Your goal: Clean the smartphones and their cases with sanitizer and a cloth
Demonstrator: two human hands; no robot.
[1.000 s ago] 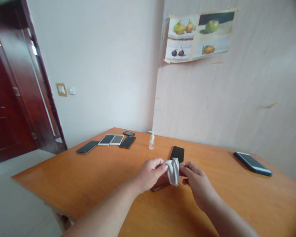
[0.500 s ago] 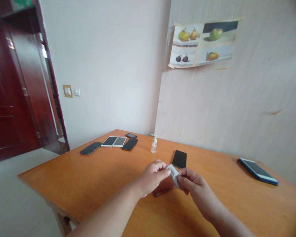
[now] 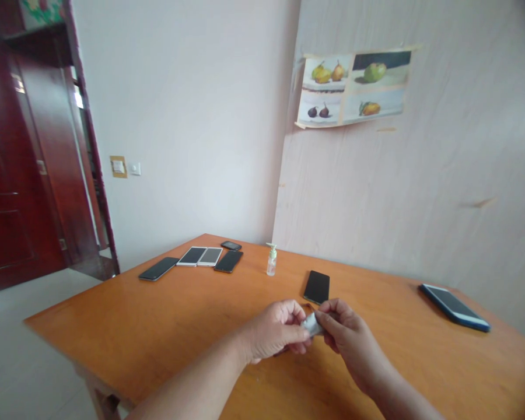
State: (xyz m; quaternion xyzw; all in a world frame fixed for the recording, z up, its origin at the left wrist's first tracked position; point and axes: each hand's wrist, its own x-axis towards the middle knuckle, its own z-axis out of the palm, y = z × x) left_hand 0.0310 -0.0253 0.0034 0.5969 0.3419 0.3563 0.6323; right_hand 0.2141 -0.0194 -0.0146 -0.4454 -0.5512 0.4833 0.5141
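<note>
Your left hand (image 3: 277,329) and right hand (image 3: 347,332) meet low over the bench (image 3: 179,315). The fingers of both are pinched narrow on a small folded white wipe (image 3: 311,325) held between them. The hold looks fingertip-deep, so I judge the wipe could slip and drop if one hand loosens. A careless reach forward could nudge the black phone (image 3: 317,286) just beyond your knuckles, or tip the small pump bottle (image 3: 271,260) farther back. No writing is legible on the bottle or the fruit poster (image 3: 352,87).
</note>
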